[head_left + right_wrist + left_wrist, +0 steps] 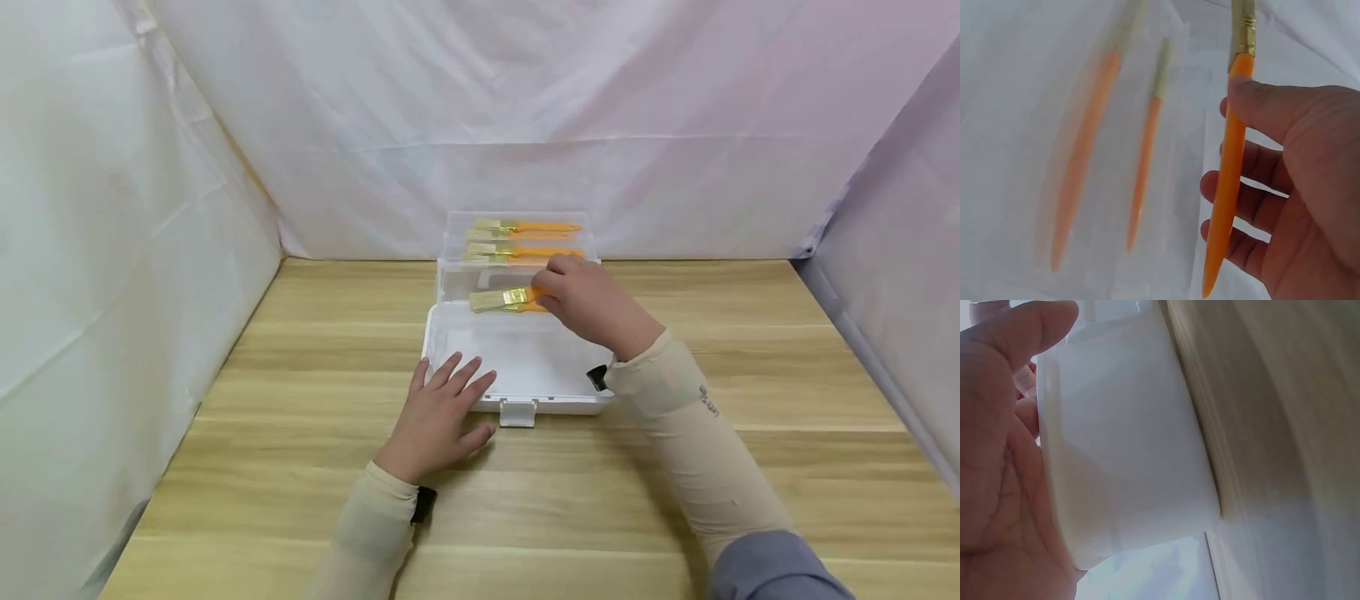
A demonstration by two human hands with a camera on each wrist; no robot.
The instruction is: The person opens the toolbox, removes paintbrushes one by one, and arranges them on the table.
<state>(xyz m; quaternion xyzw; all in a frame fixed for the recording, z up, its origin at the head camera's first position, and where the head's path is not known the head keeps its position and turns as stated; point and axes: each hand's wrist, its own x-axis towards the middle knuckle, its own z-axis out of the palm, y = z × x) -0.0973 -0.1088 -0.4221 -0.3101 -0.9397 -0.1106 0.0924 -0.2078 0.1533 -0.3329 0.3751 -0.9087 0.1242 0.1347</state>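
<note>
A white plastic box (517, 350) lies with its clear lid (457, 279) raised at the back. My right hand (588, 300) holds a flat paintbrush (491, 302) over the box's rear part, bristles pointing left. In the right wrist view, thumb and fingers pinch its orange handle (1229, 162) near the metal collar. More orange-handled paintbrushes (551, 227) appear within the outline of the clear plastic behind. My left hand (442, 417) rests at the box's front left corner, fingers spread over the rim and thumb along the front wall (1129, 437).
A white latch (517, 412) hangs from the middle of the box's front edge. The box stands on a wood-grain table (337, 358). White cloth (450, 92) hangs behind the table, and more cloth (105, 217) encloses the left and right sides.
</note>
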